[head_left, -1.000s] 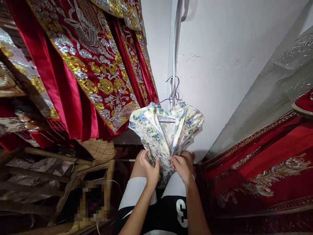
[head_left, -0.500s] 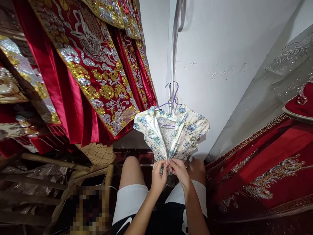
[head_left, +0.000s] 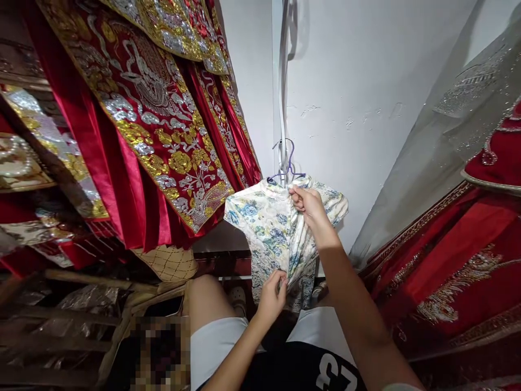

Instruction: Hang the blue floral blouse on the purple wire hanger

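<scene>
A white short-sleeved shirt with blue and green flowers [head_left: 264, 228] hangs in front of me on a thin purple hanger [head_left: 290, 163]. Its two front edges meet along a line down the middle; how they are fastened is too small to tell. My right hand [head_left: 310, 207] is closed at the collar end of this line, pinching something small hidden by the fingers. Lower down, my left hand [head_left: 273, 296] pinches the shirt's front edge between thumb and fingers. Part of the shirt's right side is hidden behind my right hand and forearm.
A white strap [head_left: 280, 98] runs down the pale wall [head_left: 345, 70] to the hanger. Red garments with gold and silver sequins [head_left: 179, 157] hang at left, above wooden furniture [head_left: 109, 347]. More beaded red cloth [head_left: 459, 260] and a sheer glittery fabric [head_left: 427, 141] are at right.
My right hand has moved up from beside my left hand to the collar. The shirt's neckline, open in a V before, is now drawn together. My left hand stays low, slightly further down.
</scene>
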The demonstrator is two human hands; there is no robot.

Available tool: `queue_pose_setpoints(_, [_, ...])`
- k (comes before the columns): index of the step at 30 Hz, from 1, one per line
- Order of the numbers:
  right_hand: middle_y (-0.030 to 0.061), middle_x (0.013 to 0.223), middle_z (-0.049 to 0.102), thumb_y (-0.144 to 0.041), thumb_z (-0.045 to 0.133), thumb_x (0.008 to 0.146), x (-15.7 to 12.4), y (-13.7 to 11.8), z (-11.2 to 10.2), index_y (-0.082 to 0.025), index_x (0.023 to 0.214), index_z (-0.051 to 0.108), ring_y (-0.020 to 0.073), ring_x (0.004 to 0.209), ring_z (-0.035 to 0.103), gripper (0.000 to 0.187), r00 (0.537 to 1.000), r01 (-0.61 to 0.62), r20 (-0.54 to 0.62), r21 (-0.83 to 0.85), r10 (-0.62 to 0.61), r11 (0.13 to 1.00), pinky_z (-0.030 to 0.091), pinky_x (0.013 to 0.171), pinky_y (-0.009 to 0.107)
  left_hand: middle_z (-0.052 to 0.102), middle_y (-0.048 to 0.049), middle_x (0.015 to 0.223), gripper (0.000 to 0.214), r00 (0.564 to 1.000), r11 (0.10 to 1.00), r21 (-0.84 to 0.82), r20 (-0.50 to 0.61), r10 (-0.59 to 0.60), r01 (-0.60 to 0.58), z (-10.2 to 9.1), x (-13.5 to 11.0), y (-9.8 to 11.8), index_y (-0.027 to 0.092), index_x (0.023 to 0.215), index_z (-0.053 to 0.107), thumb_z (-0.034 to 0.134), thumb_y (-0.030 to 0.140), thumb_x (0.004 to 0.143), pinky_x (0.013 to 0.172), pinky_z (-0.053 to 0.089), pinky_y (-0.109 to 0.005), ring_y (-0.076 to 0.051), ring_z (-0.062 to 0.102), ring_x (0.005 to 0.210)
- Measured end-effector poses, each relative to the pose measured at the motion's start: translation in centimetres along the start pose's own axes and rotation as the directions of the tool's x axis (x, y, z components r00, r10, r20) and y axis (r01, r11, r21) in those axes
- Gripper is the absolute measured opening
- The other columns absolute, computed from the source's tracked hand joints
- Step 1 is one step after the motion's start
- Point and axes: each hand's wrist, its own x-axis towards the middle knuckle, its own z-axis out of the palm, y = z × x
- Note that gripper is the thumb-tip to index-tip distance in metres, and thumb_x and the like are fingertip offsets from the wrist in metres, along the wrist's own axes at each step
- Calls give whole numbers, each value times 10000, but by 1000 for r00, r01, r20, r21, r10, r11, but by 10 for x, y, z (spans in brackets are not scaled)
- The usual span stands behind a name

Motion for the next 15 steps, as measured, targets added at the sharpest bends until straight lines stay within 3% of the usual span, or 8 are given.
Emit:
queue_pose_setpoints(2, [-45, 522, 516, -518, 816, 710, -7, 2, 3, -156, 720, 665, 48, 423, 336, 393, 999, 29, 27, -54, -27, 998, 201, 399, 217, 630, -57, 839, 202, 998, 1000, -17, 59, 25, -24, -10, 11, 7, 207, 862, 610, 460, 293, 969, 770, 480, -318, -216, 610, 810])
queue_pose_setpoints(4, [-40, 524, 540, -488, 753, 777, -17, 7, 3, -162, 742, 667, 60, 432, 367, 339, 996, 61, 68, -119, -53, 991, 235, 420, 217, 672, -77, 924, 198, 996, 997, -45, 51, 69, -66, -27, 30, 19, 204, 982, 645, 478, 309, 982, 834, 490, -339, -231, 640, 891])
queue_pose_setpoints(7, [-40, 510, 537, -445, 670, 832, -30, 9, 0, -173, 726, 655, 75, 437, 369, 292, 988, 125, 115, -224, -101, 967, 245, 440, 228, 703, -107, 1111, 279, 981, 984, -64, -110, 159, -166, -58, 76, 51, 212, 1215, 629, 497, 333, 1001, 912, 492, -353, -241, 660, 1015])
queue_pose_setpoints(10, [-37, 518, 540, -413, 636, 847, -36, 0, -1, -179, 722, 649, 87, 453, 385, 265, 975, 200, 155, -304, -158, 932, 265, 458, 237, 705, -93, 1158, 318, 911, 938, 9, -231, 340, -348, -86, 126, 90, 226, 1280, 622, 457, 329, 1029, 922, 493, -355, -214, 671, 981])
queue_pose_setpoints(12, [-33, 526, 544, -410, 634, 851, -38, -7, -2, -181, 735, 651, 100, 483, 423, 257, 964, 248, 178, -333, -198, 910, 302, 486, 240, 707, -80, 1119, 287, 866, 888, 104, -198, 459, -447, -96, 152, 110, 222, 1244, 637, 474, 309, 1025, 901, 493, -345, -206, 660, 974])
queue_pose_setpoints(15, [-31, 523, 530, -464, 649, 851, -36, -5, -6, -188, 736, 636, 118, 514, 449, 299, 955, 284, 186, -353, -231, 892, 328, 509, 249, 697, -75, 969, 197, 808, 792, 268, -72, 585, -549, -99, 174, 126, 185, 1024, 667, 490, 272, 1017, 841, 484, -329, -205, 638, 908])
